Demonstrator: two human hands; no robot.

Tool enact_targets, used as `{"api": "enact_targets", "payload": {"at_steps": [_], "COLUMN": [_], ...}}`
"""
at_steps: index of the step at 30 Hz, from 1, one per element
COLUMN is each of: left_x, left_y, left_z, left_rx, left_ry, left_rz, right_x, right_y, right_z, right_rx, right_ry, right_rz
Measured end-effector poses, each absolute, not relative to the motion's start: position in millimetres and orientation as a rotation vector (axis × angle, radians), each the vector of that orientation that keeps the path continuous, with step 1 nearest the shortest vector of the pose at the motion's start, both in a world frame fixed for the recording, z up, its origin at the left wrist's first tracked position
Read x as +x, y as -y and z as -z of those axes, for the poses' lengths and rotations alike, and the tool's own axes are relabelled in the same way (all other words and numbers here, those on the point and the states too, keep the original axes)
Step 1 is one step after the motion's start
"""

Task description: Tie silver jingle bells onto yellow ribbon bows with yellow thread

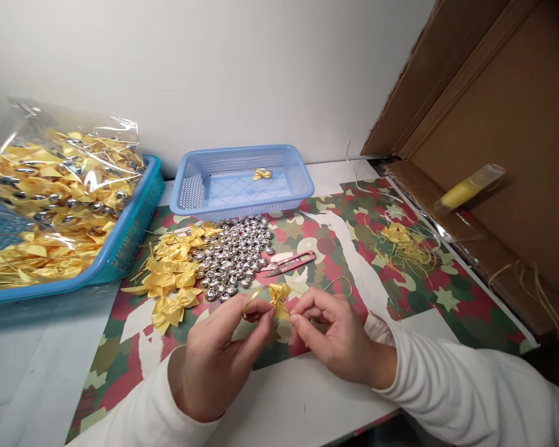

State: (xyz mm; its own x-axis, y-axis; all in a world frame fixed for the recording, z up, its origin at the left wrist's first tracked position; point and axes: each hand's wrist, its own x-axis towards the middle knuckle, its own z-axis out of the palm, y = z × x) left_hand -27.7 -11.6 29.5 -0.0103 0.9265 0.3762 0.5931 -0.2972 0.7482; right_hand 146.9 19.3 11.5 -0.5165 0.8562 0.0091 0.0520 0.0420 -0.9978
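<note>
Pale blue basket (302,180) has just one bow in it, and the teal basket (135,239) holds a crinkly clear bag (56,161) stuffed with them. Both hands, left hand (218,360) and right hand (338,338), pinch a satin yellow bow (279,295) over the bench, right by the shiny silver bells (235,254) and red snips (289,263).

You had glossy satin ribbon bows (174,273), shiny metal bells (235,254), a smooth plastic basket (242,180) with mesh walls, a crinkly clear bag (60,167), and matt brown cardboard (498,118).
</note>
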Motion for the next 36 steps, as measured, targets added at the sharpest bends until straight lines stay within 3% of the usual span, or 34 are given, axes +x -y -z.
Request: {"api": "enact_targets", "payload": {"at_steps": [10, 14, 23, 36], "left_x": [-23.6, -19.8, -16.9, -22.8], "left_y": [12.5, 14.6, 6.9, 0.9], "left_z": [-28.7, -21.6, -24.1, -25.7], "left_rx": [1.843, 1.505, 1.09, 0.9], "left_ry": [-1.536, -1.508, -1.31, -1.358], "left_rz": [-1.214, -1.313, -1.141, -1.091], "right_x": [141.0, 139.0, 136.7, 137.0], "right_y": [-19.1, -18.7, -21.2, -31.4], "right_z": [-8.0, -3.3, -0.8, -5.3], "right_rx": [-0.976, -0.998, -1.014, -1.028], "right_ry": [1.478, 1.378, 1.345, 1.675], "right_rz": [-1.687, -1.698, -1.7, -1.461]}}
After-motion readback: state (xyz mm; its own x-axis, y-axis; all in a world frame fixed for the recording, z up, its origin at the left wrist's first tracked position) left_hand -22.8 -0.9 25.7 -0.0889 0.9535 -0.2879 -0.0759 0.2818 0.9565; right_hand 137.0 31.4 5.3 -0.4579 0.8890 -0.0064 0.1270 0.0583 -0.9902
